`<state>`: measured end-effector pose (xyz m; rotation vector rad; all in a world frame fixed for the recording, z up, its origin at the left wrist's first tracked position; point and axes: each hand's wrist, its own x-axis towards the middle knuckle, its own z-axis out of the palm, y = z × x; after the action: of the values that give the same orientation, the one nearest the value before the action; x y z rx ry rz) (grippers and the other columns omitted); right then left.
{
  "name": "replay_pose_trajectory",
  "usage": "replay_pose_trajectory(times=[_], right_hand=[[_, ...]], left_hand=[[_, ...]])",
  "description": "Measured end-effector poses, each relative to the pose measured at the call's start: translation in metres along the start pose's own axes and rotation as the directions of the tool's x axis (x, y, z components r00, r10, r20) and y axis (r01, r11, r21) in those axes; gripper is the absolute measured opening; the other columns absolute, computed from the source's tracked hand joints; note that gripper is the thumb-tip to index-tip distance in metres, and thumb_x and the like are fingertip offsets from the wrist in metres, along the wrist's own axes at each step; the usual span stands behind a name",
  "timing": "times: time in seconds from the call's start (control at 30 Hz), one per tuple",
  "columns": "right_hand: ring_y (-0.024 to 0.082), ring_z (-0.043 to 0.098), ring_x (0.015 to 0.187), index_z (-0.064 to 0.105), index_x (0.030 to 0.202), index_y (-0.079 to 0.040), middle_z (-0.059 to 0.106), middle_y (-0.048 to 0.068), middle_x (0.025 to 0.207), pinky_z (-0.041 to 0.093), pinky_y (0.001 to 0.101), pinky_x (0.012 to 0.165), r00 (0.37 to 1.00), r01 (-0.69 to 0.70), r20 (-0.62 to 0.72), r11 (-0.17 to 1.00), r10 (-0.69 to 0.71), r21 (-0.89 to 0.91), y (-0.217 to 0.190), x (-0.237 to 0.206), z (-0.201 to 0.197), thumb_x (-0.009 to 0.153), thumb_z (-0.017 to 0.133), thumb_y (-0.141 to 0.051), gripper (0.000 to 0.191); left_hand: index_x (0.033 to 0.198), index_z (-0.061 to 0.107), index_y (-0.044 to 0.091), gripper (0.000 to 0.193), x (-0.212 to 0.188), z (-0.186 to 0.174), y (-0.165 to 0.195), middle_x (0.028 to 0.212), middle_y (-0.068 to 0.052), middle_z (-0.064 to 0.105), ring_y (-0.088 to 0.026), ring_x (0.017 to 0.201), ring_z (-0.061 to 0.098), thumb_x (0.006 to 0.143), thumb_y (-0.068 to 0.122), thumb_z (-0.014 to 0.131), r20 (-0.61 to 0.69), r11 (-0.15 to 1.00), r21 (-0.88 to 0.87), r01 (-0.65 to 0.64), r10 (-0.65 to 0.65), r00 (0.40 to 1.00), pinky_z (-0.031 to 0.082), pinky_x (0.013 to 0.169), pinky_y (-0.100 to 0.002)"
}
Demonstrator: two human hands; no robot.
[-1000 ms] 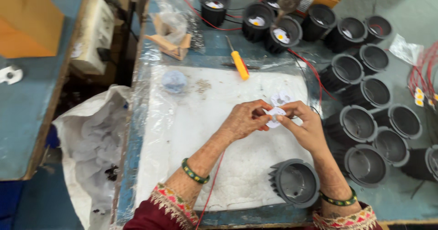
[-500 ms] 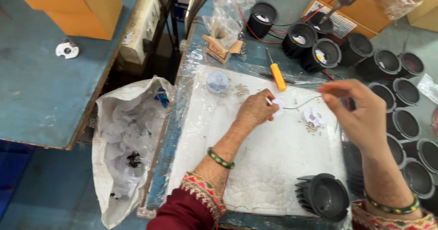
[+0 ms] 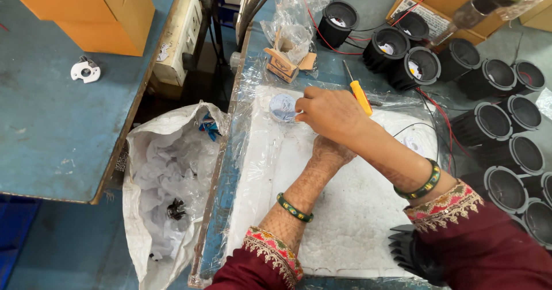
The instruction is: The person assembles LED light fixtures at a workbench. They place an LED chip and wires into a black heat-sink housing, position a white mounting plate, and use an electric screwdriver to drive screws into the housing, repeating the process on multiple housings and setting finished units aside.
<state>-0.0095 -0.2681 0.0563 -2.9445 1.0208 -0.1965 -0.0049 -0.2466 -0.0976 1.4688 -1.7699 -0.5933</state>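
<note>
Right hand crossed over left hand

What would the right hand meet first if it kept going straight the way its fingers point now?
Most likely the small round clear container: the right hand reaches leftward across the white pad, fingertips at the container's edge. Actual contact is unclear.

Maroon sleeves with embroidered cuffs; green bangles on both wrists; henna patterns on hands.
</note>
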Motion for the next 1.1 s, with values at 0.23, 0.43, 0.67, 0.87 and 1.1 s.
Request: replay_pose_trajectory(times=[0.23,0.43,0.67,0.87,1.1], right_hand=[[0.033,0.068,0.081,0.074,0.093,-0.009,0.067,0.007,0.091,0.053,0.0445,0.068,0.977,0.042,-0.213,0.977,0.003,0.208,0.009,-0.012,0.016,0.091,0.074,-0.024,0.015],[0.032,0.068,0.083,0.073,0.095,-0.008,0.065,0.008,0.092,0.053,0.0434,0.07,0.952,0.071,-0.305,0.958,0.018,0.276,0.014,-0.013,0.016,0.093,0.074,-0.022,0.014],[0.031,0.067,0.079,0.073,0.094,-0.01,0.065,0.006,0.088,0.053,0.0433,0.068,0.929,0.089,-0.368,0.992,-0.05,0.089,0.016,-0.014,0.025,0.092,0.075,-0.023,0.012],[0.033,0.066,0.075,0.074,0.094,-0.012,0.066,0.005,0.087,0.053,0.044,0.07,0.964,0.048,-0.266,0.997,-0.029,0.062,0.021,-0.013,0.031,0.09,0.074,-0.023,0.011],[0.034,0.064,0.081,0.072,0.091,-0.009,0.066,0.007,0.087,0.05,0.0461,0.08,0.956,0.048,-0.293,0.993,-0.015,0.107,0.019,-0.013,0.036,0.089,0.073,-0.022,0.012]], left_hand=[[0.134,0.057,0.017,0.053,-0.002,-0.006,0.007,0.121,-0.015,0.071,-0.035,0.109,0.068,0.087,0.04,0.068,0.177,0.984,-0.025,0.175,-0.168,0.97,0.055,0.085,-0.05],[0.137,0.056,0.018,0.053,-0.001,-0.008,0.007,0.123,-0.016,0.07,-0.036,0.11,0.067,0.09,0.041,0.064,0.161,0.994,-0.022,0.11,-0.105,0.981,0.055,0.085,-0.052],[0.136,0.057,0.019,0.05,0.0,0.002,0.002,0.124,-0.015,0.07,-0.036,0.111,0.067,0.091,0.04,0.063,0.184,0.991,0.022,0.133,-0.135,0.974,0.054,0.086,-0.051],[0.133,0.059,0.019,0.048,-0.001,0.011,-0.004,0.125,-0.014,0.07,-0.035,0.113,0.066,0.089,0.037,0.067,0.175,0.994,0.057,0.098,-0.106,0.979,0.054,0.089,-0.05],[0.135,0.058,0.014,0.05,-0.005,0.011,-0.01,0.133,-0.017,0.064,-0.036,0.12,0.062,0.09,0.034,0.068,0.014,0.999,-0.049,0.002,-0.002,1.0,0.05,0.095,-0.05]])
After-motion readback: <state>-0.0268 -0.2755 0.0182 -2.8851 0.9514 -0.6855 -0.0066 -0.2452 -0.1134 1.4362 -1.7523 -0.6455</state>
